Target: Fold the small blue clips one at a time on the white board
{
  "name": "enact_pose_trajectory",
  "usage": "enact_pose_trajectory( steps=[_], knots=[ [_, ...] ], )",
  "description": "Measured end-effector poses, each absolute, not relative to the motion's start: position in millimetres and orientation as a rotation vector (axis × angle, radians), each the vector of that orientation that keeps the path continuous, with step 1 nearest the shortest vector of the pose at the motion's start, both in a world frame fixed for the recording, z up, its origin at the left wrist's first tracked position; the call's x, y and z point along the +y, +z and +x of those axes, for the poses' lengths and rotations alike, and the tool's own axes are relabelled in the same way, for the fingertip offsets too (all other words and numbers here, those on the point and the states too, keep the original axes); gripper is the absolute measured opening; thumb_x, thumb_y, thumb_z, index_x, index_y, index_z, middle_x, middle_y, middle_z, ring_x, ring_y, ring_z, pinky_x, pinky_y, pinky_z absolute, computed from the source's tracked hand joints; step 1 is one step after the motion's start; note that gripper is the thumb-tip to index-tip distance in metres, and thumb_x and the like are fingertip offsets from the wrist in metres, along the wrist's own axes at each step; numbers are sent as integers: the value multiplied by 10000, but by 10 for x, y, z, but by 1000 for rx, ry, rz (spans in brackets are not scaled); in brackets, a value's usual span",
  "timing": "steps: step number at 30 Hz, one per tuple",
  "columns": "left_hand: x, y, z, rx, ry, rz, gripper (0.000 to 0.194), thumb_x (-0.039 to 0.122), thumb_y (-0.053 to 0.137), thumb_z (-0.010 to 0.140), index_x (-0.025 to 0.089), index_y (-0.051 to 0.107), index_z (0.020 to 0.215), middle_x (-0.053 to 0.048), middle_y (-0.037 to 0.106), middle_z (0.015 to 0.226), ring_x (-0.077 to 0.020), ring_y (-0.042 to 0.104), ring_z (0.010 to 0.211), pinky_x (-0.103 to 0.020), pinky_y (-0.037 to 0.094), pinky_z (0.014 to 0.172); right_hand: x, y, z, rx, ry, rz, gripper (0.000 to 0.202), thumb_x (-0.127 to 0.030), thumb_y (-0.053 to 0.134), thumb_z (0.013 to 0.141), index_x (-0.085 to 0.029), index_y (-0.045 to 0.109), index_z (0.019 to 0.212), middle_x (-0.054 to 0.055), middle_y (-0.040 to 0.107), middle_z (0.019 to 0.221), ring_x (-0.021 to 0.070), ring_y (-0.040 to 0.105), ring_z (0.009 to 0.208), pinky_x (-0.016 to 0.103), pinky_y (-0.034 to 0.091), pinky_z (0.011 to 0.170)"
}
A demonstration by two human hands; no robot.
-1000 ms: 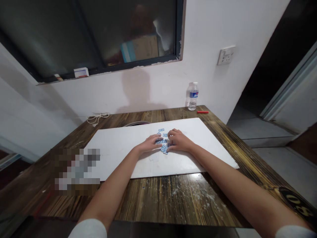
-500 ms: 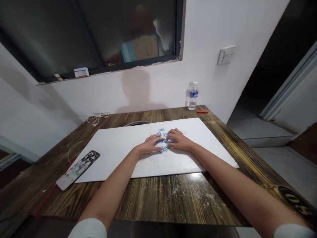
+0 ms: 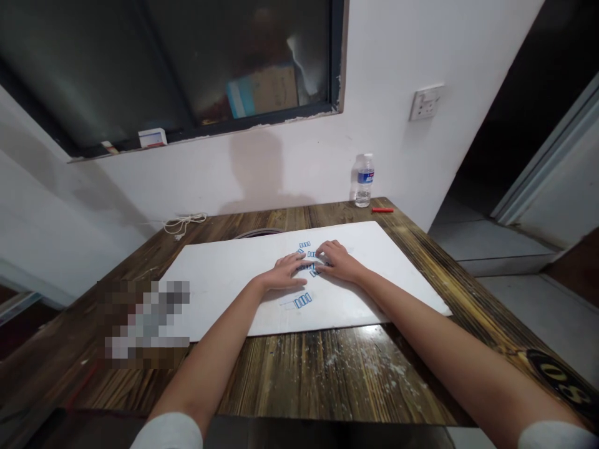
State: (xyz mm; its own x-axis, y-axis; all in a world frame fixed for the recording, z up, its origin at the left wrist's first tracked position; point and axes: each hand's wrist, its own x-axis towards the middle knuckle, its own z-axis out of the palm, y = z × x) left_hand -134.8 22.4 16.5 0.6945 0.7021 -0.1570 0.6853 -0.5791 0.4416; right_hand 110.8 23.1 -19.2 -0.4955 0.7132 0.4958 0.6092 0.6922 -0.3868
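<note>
Curled left hand (image 3: 283, 273) and right hand (image 3: 341, 262) loosely over blue-edged pieces (image 3: 311, 254); couldn't tell any grip; counted one board (image 3: 219, 274), one bottle (image 3: 364, 187).

My head-worn view looks forward and down from six o'clock, over the nearby surface (image 3: 253, 374), to the wall (image 3: 316, 159) at twelve.

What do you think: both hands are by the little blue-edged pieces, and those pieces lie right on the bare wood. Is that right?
Not quite: the bare wood part is wrong. In the head view, the little blue-edged pieces lie on the white board, which is on the wooden table. The left hand and right hand are by them, as you said.
</note>
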Motion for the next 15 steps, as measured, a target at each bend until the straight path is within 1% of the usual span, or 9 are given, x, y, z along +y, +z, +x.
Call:
enact_pose_trajectory(
  steps=[3, 6, 9, 12, 13, 15],
  knots=[
    [228, 185, -1371, 1020, 60, 2391, 728, 542, 641, 785, 360, 386, 1443, -30, 195, 1593, -296, 87, 1469, -503, 76, 1173, 199, -142, 1123, -2327, 240, -880, 222, -399, 670, 837, -243, 692, 993, 79, 588, 1094, 248, 456, 1031, 416, 387, 925],
    [226, 194, -1386, 1006, 131, 2352, 682, 501, 635, 798, 345, 419, 1426, -36, 253, 1573, -288, 124, 1464, -498, 95, 1175, 180, -110, 1134, -2413, 237, -780, 182, -401, 618, 878, -280, 750, 909, 71, 584, 1117, 246, 450, 1044, 427, 375, 942],
    [231, 169, -1381, 1021, 217, 2320, 612, 458, 595, 834, 316, 448, 1410, -50, 305, 1548, -259, 171, 1455, -464, 141, 1176, 182, -110, 1132, -2434, 231, -751, 200, -400, 607, 885, -315, 748, 998, 71, 586, 1142, 247, 452, 1052, 433, 377, 945],
    [239, 136, -1363, 1037, 280, 2314, 554, 462, 544, 870, 295, 471, 1393, -65, 339, 1528, -244, 221, 1440, -440, 180, 1169, 187, -122, 1125, -2427, 224, -754, 255, -424, 617, 873, -322, 724, 1081, 78, 594, 1147, 251, 458, 1052, 433, 382, 944],
    [239, 130, -1355, 1049, 266, 2328, 569, 478, 559, 859, 294, 472, 1391, -69, 338, 1529, -255, 221, 1439, -449, 172, 1169, 187, -124, 1124, -2429, 220, -756, 266, -434, 622, 868, -323, 721, 1088, 79, 596, 1149, 253, 459, 1054, 435, 381, 944],
    [234, 129, -1338, 1074, 190, 2382, 695, 528, 659, 775, 306, 457, 1402, -74, 300, 1551, -301, 183, 1447, -491, 130, 1169, 185, -124, 1124, -2442, 211, -761, 265, -443, 621, 866, -331, 724, 1083, 78, 596, 1158, 256, 458, 1063, 440, 378, 945]
  ],
)
